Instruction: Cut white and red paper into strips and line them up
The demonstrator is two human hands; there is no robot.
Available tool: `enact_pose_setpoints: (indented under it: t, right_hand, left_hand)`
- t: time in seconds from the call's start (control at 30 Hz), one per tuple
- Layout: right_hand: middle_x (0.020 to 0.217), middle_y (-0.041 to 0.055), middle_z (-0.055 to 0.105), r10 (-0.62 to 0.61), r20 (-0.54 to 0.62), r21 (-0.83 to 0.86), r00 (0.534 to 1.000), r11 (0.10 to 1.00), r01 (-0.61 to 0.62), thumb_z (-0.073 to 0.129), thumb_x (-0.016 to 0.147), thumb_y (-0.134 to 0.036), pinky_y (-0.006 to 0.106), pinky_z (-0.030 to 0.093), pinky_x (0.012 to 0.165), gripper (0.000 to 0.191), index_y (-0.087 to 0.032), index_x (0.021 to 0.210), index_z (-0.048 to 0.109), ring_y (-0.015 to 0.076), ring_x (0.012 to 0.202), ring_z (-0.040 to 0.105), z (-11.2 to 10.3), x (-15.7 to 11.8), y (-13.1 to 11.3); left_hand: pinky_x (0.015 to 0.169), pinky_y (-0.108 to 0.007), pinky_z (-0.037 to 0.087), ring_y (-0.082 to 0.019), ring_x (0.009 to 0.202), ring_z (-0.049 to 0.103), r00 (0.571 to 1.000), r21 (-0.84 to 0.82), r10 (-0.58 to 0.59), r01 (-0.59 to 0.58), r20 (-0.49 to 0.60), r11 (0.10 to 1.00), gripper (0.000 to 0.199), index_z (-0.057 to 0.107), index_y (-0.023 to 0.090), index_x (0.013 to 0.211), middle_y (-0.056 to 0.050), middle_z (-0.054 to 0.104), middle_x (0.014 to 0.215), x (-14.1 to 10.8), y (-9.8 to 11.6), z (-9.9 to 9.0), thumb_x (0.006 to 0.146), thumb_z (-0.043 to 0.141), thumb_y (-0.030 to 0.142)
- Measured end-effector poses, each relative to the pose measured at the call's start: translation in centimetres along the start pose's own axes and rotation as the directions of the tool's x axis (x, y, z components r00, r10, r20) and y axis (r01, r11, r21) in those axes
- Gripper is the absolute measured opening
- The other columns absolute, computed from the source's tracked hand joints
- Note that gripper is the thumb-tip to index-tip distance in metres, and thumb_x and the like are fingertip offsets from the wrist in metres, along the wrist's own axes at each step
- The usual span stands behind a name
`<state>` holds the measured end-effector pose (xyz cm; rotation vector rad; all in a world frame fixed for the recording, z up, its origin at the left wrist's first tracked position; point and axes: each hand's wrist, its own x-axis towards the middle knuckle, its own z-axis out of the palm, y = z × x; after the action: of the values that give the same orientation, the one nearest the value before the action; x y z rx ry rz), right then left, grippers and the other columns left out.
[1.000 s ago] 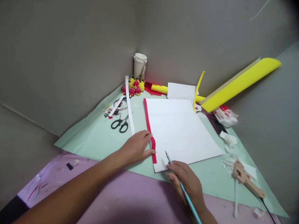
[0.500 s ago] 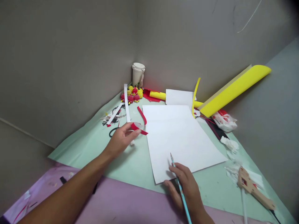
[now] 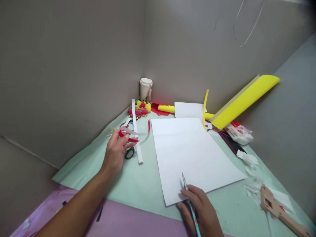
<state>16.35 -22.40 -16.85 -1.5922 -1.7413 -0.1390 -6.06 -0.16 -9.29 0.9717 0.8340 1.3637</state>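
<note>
Between the fingers of my left hand (image 3: 115, 149), a curled red paper strip (image 3: 133, 140) is held above the left of the table. Its pale back side shows along the loop. My right hand (image 3: 201, 207) rests at the near edge of a large white paper sheet (image 3: 187, 151), gripping a light blue pencil (image 3: 189, 198) whose tip points away from me over the sheet. Just beyond my left hand lies a long white strip (image 3: 137, 144). Black scissor handles (image 3: 129, 153) show beside it, the rest of the scissors hidden.
Small red and yellow lantern-like pieces (image 3: 140, 110) stand at the back corner near a white cup (image 3: 146, 89). Rolled yellow paper (image 3: 247, 102) leans at the right. A tissue pack (image 3: 239, 133), crumpled tissue (image 3: 248, 159) and a beige glue gun (image 3: 278, 209) line the right side.
My left hand has moved left with the red strip, away from the white sheet. My right hand keeps its grip on the pencil near the sheet's edge. The camera view has tilted upward slightly.
</note>
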Motion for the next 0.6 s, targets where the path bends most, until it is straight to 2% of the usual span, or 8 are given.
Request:
enact_pose_setpoints:
  t: [0.17, 0.3, 0.37, 0.47, 0.6]
  right_hand:
    - [0.103, 0.012, 0.066, -0.04, -0.016, -0.012, 0.999, 0.999, 0.039, 0.059, 0.091, -0.024, 0.034, 0.06, 0.076, 0.02, -0.022, 0.111, 0.064, 0.0238, 0.093, 0.068, 0.3, 0.0, 0.2]
    - [0.099, 0.0108, 0.068, -0.08, -0.042, -0.034, 0.996, 0.996, 0.079, 0.059, 0.09, -0.024, 0.03, 0.06, 0.073, 0.018, -0.02, 0.107, 0.066, 0.0218, 0.087, 0.07, 0.5, -0.1, 0.7]
    - [0.096, 0.0101, 0.068, -0.126, -0.032, -0.03, 0.992, 0.992, 0.125, 0.061, 0.089, -0.021, 0.026, 0.06, 0.07, 0.018, -0.019, 0.106, 0.066, 0.0202, 0.083, 0.07, 0.6, 0.0, 1.2]
    - [0.092, 0.0083, 0.069, -0.171, -0.031, -0.018, 0.985, 0.985, 0.17, 0.063, 0.087, -0.019, 0.024, 0.06, 0.067, 0.018, -0.019, 0.105, 0.067, 0.0185, 0.078, 0.071, 0.7, -0.1, 1.7]
    - [0.09, 0.008, 0.071, -0.132, -0.048, 0.011, 0.99, 0.991, 0.132, 0.065, 0.086, -0.019, 0.026, 0.061, 0.067, 0.017, -0.021, 0.103, 0.068, 0.0196, 0.077, 0.072, 0.9, -0.2, 1.6]
  left_hand:
    - [0.087, -0.037, 0.049, -0.022, 0.095, 0.066, 0.998, 0.175, 0.068, -0.069, 0.015, 0.982, 0.057, 0.049, 0.027, 0.133, -0.005, 0.058, 0.124, -0.4, 0.1, -0.2, 0.08, 0.068, 0.033]
    - [0.094, -0.038, 0.046, -0.025, 0.107, 0.063, 0.995, 0.32, 0.026, -0.054, 0.094, 0.946, 0.063, 0.046, 0.027, 0.138, -0.007, 0.061, 0.123, -0.7, 0.4, -0.1, 0.08, 0.069, 0.039]
    - [0.092, -0.038, 0.046, -0.026, 0.105, 0.064, 0.992, 0.387, -0.028, -0.021, 0.121, 0.922, 0.063, 0.048, 0.025, 0.136, -0.007, 0.063, 0.117, -0.8, 0.3, 0.0, 0.08, 0.069, 0.041]
    - [0.084, -0.036, 0.049, -0.024, 0.095, 0.066, 0.993, 0.433, -0.065, 0.015, 0.102, 0.901, 0.063, 0.045, 0.025, 0.137, -0.007, 0.063, 0.117, -0.7, -0.1, 0.1, 0.081, 0.068, 0.043]
    - [0.071, -0.03, 0.05, -0.017, 0.081, 0.067, 0.997, 0.442, -0.08, 0.064, 0.019, 0.895, 0.066, 0.042, 0.025, 0.138, -0.008, 0.058, 0.122, -0.3, -0.6, -0.2, 0.081, 0.067, 0.045]
